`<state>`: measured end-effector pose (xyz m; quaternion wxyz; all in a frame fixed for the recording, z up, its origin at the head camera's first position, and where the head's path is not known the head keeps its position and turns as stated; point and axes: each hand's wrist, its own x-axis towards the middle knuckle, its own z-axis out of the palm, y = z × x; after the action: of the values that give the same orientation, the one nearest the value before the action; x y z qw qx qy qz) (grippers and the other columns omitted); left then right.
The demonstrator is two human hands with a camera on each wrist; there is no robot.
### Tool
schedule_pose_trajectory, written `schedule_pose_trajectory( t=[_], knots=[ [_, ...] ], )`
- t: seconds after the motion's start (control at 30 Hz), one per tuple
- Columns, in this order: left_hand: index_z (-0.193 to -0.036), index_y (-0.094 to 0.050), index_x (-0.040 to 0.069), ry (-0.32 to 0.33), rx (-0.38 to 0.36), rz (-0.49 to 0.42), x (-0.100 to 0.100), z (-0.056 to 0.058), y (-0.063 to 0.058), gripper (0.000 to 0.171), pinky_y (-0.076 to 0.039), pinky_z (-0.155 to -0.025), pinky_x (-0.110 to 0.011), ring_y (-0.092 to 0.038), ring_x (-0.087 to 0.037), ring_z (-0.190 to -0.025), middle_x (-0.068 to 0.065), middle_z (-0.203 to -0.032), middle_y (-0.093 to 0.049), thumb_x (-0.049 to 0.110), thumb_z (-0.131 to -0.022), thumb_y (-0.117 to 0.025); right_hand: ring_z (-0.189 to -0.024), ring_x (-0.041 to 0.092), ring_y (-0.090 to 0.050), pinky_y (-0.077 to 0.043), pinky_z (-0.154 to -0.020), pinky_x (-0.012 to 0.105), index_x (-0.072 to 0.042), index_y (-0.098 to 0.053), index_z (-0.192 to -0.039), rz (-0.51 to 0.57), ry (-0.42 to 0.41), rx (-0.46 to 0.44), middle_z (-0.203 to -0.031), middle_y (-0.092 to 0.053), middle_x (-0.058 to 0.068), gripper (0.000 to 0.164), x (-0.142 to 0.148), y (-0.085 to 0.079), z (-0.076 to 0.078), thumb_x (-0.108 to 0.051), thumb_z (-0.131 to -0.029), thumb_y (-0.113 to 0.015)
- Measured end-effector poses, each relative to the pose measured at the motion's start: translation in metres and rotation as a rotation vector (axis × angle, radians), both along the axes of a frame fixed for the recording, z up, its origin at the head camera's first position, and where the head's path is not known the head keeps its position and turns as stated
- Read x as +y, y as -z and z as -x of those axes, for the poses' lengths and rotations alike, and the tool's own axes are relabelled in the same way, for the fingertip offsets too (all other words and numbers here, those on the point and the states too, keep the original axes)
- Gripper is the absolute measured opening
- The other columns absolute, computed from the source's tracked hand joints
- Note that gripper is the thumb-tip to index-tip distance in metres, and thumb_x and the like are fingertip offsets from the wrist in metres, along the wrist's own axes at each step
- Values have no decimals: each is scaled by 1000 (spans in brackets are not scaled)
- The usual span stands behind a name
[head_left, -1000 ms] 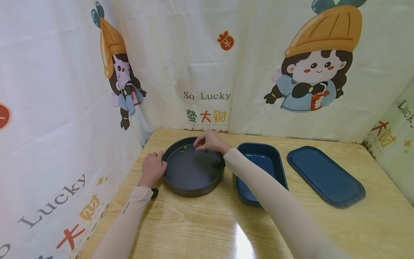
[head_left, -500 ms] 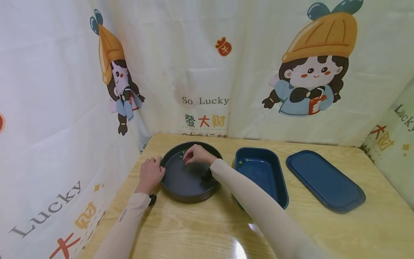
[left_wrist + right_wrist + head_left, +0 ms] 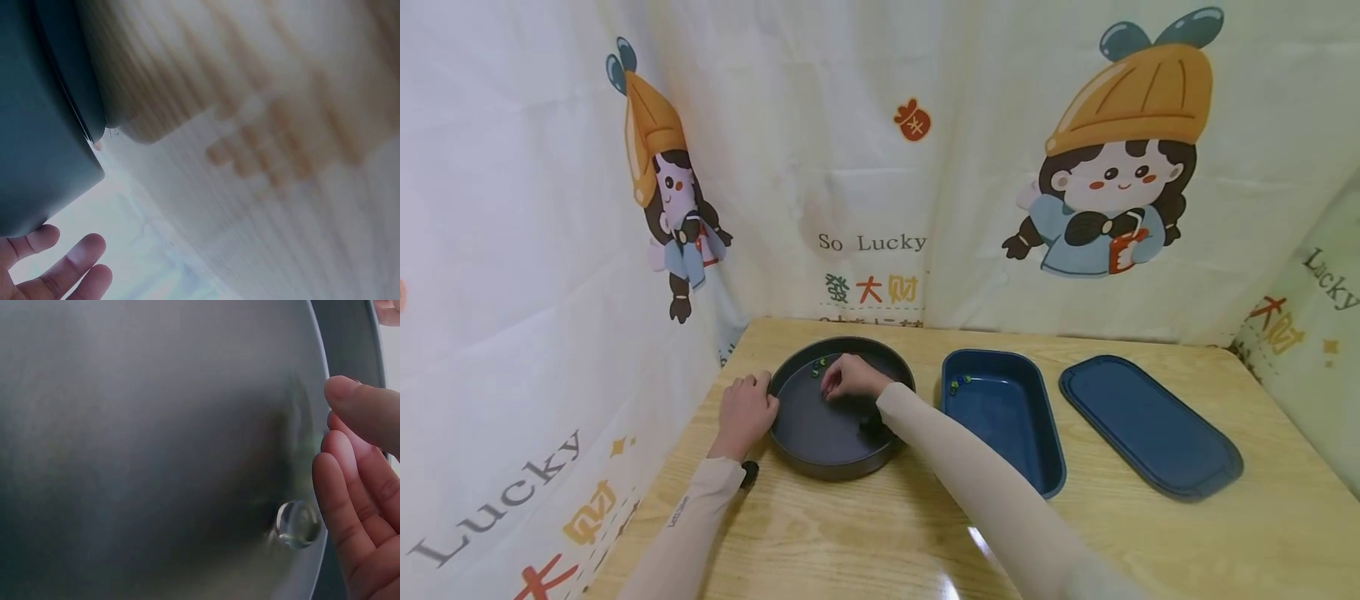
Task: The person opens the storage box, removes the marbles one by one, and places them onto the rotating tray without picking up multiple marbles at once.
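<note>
A dark round pan (image 3: 842,437) stands on the table's left part, with several small green and blue glass marbles (image 3: 818,367) at its far left. My left hand (image 3: 747,414) holds the pan's left rim; its fingers (image 3: 78,259) show beside the outer wall in the left wrist view. My right hand (image 3: 855,380) is over the pan, thumb and fingertips drawn together near the marbles. In the right wrist view a clear marble (image 3: 299,524) lies close to these fingers (image 3: 334,500). I cannot tell whether a marble is between thumb and forefinger.
Right of the pan is a deep blue rectangular container (image 3: 1051,446) with several marbles (image 3: 958,383) in its far left corner; my right sleeve (image 3: 955,454) crosses its near left edge. A flat blue lid (image 3: 1150,425) lies farther right. A printed curtain (image 3: 865,192) surrounds the table.
My right hand has moved left and nearer within the pan, toward its left marbles. The left hand stays on the rim. More marbles show in the blue container as the arm uncovers them.
</note>
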<state>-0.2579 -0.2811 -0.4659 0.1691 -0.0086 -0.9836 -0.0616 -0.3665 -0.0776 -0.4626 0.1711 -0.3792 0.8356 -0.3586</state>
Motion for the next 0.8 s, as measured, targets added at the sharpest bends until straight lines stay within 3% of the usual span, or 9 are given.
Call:
schedule_pose_trajectory(
  t=[0.33,0.8],
  knots=[
    [-104,-53,2,-8,-15,-10,0,1,4,23,-42,-69,-46,-49,-34,-75,-19,-87,-57,15,-85,-53,-63,-1,-59,-47,-61,14,-6,-75,-83,-39,-18,-1,-80,-73,6,9,1,4,-3,-6,-75,-77],
    [-99,-53,3,-3,30,-4,0,0,5,19,-41,-66,-46,-50,-35,-72,-18,-82,-56,14,-84,-54,-66,2,-61,-49,-63,15,-6,-74,-86,-87,-14,-13,-81,-73,5,11,0,1,-6,-3,-75,-76]
  ],
)
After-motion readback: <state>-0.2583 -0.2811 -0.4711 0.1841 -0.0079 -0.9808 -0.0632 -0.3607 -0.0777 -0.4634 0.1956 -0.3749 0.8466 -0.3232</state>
